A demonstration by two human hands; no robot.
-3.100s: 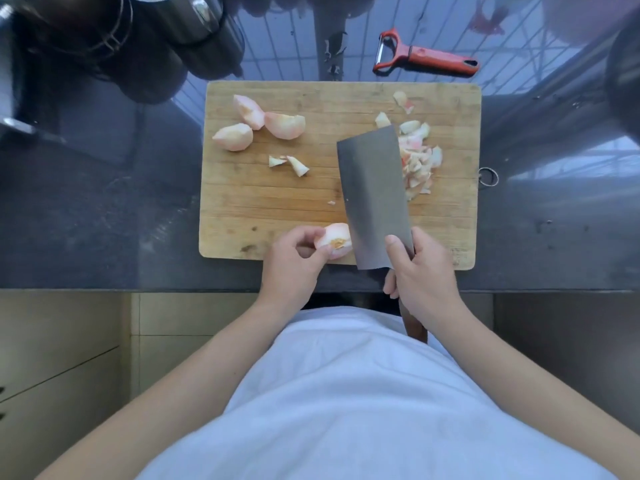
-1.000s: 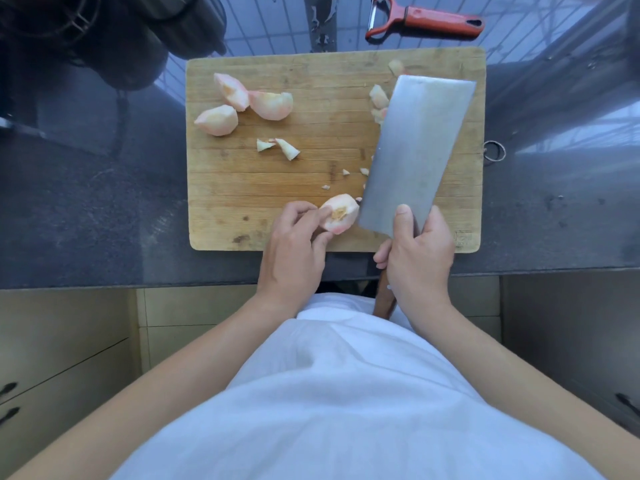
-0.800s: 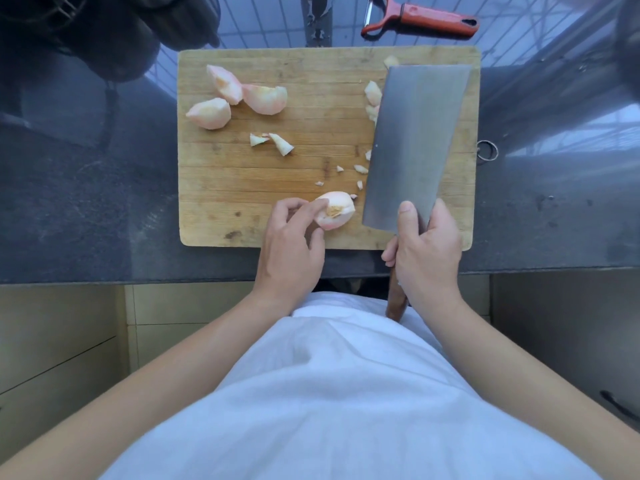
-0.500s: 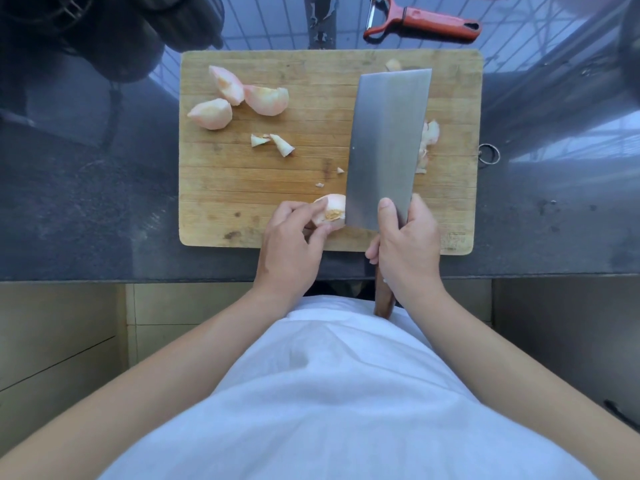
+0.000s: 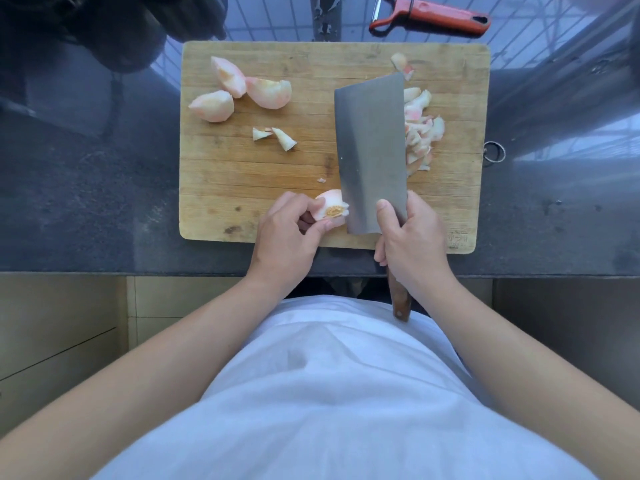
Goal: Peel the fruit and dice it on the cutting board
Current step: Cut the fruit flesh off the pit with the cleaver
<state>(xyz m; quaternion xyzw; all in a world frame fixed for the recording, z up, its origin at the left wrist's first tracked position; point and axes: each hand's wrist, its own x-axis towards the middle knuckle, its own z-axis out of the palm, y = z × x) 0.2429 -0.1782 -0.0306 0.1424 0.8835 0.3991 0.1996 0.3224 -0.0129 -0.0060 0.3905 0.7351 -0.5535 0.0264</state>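
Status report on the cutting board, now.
Left hand pinching the pit piece on the board. Right hand gripping the cleaver, blade beside the piece. Three wedges undiced, far left. Nothing blocking.

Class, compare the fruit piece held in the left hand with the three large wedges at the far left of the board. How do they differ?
The held piece shows a brown pit; the three wedges show only pale flesh. The left hand pinches the held piece beside the cleaver; the wedges lie untouched. The held piece sits near the board's front edge, the wedges toward its far left. Both look peeled and pinkish.
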